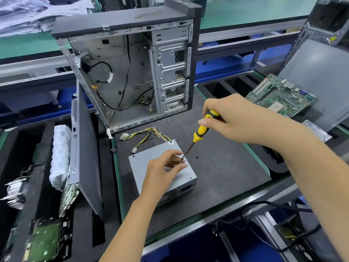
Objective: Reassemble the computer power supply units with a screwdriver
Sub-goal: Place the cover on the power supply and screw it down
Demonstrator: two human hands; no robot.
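A grey metal power supply unit (143, 163) lies on the dark mat, its bundle of coloured cables (147, 134) trailing toward the back. My right hand (232, 120) grips the yellow and black screwdriver (202, 129), held tilted, with its tip at the unit's right top edge. My left hand (164, 171) rests on the unit's top, fingertips pinched around the screwdriver tip where a small screw seems to sit. A loose black screw (197, 157) lies on the mat just right of the unit.
An open computer case (132, 72) stands behind the unit, its side panel (86, 148) leaning at the left. A green motherboard (281, 95) lies at the right. Foam trays at the left hold a hard drive (45, 239) and bubble-wrapped parts (60, 154).
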